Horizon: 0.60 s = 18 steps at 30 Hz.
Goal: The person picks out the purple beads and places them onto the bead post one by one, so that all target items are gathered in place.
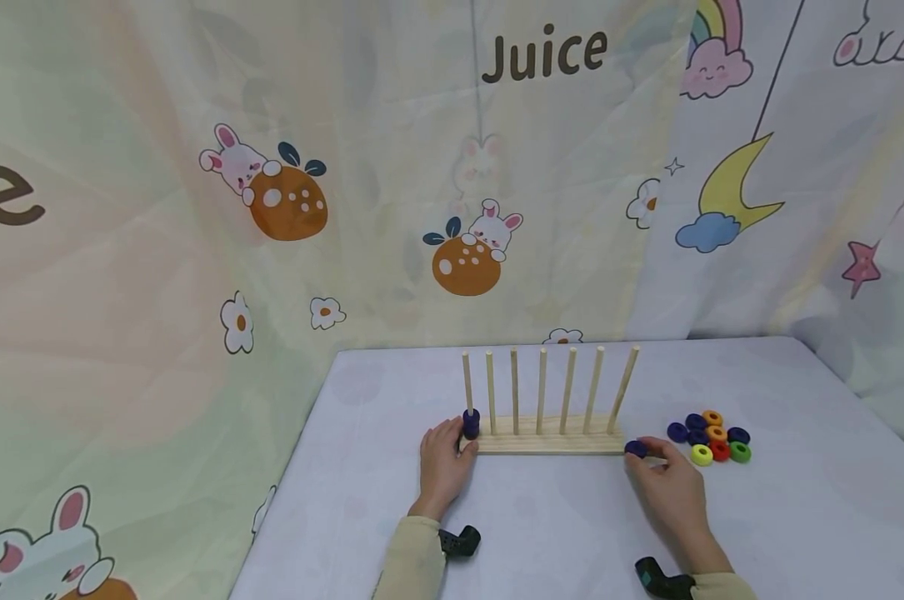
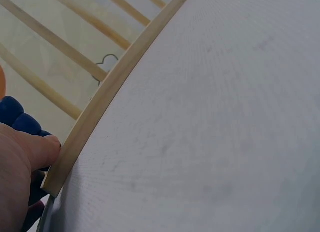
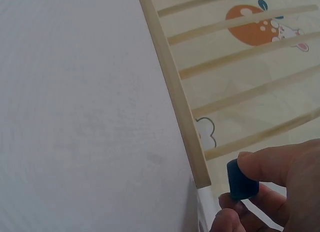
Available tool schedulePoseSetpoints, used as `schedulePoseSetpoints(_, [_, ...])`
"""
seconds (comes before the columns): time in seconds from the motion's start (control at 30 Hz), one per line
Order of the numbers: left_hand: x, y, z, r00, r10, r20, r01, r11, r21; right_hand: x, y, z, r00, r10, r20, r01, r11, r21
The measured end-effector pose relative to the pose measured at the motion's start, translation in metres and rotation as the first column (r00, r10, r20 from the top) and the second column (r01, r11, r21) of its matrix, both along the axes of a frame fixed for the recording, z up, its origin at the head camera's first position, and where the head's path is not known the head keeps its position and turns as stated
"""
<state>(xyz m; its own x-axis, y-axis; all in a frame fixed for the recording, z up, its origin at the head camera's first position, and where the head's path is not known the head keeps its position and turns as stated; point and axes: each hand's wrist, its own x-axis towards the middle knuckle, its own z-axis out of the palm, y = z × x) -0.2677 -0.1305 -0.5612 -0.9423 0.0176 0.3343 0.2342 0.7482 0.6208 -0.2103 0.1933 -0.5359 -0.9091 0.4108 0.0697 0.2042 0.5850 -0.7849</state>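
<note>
A wooden peg rack [image 1: 549, 445] stands on the table, with several upright pegs along its base. Dark blue beads [image 1: 471, 424] are stacked on its leftmost peg, and the same blue beads [image 2: 24, 121] appear close up in the left wrist view. My left hand [image 1: 446, 465] grips the left end of the base, the thumb on its front side; its other fingers are partly hidden. Between thumb and fingers, my right hand [image 1: 671, 485] pinches one dark blue bead [image 3: 241, 182]. That hand is just off the right end of the rack, and the bead is apart from the pegs.
To the right of the right hand lies a loose group of blue, orange, red, green and yellow beads, among them a green bead [image 1: 740, 452] and a yellow bead [image 1: 701, 455]. A white cloth covers the table [image 1: 556, 533]. Printed fabric [image 1: 392, 167] hangs behind it.
</note>
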Motion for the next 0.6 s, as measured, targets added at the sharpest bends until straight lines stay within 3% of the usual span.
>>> schedulePoseSetpoints(0.6, [0.0, 0.0, 0.0, 1.0, -0.009, 0.001, 0.009, 1.0, 0.002, 0.001, -0.021, -0.003, 0.992, 0.112, -0.063, -0.11, 0.993, 0.032])
